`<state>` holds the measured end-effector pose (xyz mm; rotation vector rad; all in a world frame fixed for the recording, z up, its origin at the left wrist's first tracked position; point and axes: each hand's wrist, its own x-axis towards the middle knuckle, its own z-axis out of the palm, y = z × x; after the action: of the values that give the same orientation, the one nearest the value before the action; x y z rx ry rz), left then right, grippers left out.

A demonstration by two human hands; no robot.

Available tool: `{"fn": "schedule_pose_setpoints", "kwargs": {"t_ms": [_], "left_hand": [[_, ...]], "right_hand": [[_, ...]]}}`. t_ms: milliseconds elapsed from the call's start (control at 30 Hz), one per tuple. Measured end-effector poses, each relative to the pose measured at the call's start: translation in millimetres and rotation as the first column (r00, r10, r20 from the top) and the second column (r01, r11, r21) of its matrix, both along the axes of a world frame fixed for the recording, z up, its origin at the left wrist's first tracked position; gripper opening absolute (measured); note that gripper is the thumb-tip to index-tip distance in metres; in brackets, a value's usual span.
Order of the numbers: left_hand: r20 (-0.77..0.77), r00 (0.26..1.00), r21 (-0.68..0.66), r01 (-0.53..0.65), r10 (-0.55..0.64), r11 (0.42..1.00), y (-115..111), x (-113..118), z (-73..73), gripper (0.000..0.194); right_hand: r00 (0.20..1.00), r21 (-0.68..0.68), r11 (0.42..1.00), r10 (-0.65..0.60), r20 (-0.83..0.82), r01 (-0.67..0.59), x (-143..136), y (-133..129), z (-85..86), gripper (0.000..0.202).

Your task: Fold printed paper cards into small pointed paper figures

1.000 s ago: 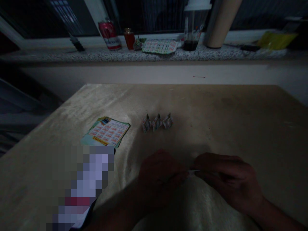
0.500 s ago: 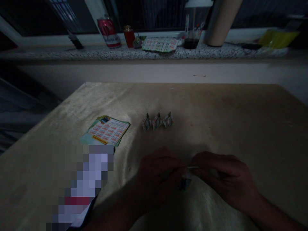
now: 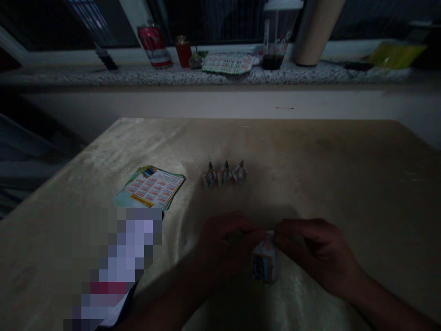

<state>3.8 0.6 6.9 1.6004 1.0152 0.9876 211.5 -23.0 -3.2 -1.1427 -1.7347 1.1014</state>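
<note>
Pinching a small printed paper between both hands

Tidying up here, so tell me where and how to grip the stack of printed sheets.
I'd pinch the stack of sheets at its right corner, coming from the right: it lies flat and slightly fanned, and that corner looks free.

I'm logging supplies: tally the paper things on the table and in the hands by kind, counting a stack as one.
Folded paper pieces in a row: 3
Stack of printed sheets: 1
Paper piece at the fingers of the left hand and right hand: 1
Total: 5
Left out: the pixelated item, which I can't identify.
</note>
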Motion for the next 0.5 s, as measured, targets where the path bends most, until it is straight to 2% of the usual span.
{"fn": "schedule_pose_setpoints", "kwargs": {"t_ms": [133,267,400,500], "left_hand": [[-0.002,0.999,-0.071,-0.037,0.037,0.997,-1.0,3.4,-0.6,0.016],[-0.013,1.0,-0.087,0.003,-0.004,0.996,-2.3,4.7,-4.4,0.016],[-0.077,0.994,-0.052,0.068,-0.072,0.996,-2.8,5.6,-6.6,0.017],[-0.092,0.995,-0.055,0.036,-0.041,0.998,-4.7,8.3,-6.0,0.022]], "right_hand": [[0.999,0.002,1.0,0.017,0.038,-0.017,-0.1,0.7,-2.0,0.027],[0.997,0.045,0.998,0.036,0.074,-0.039,-1.6,0.7,1.0,0.027],[0.987,0.074,0.992,0.087,0.136,-0.098,-3.5,0.3,6.3,0.025],[0.981,0.05,0.994,0.083,0.174,-0.093,-4.8,0.0,7.3,0.027]]}}
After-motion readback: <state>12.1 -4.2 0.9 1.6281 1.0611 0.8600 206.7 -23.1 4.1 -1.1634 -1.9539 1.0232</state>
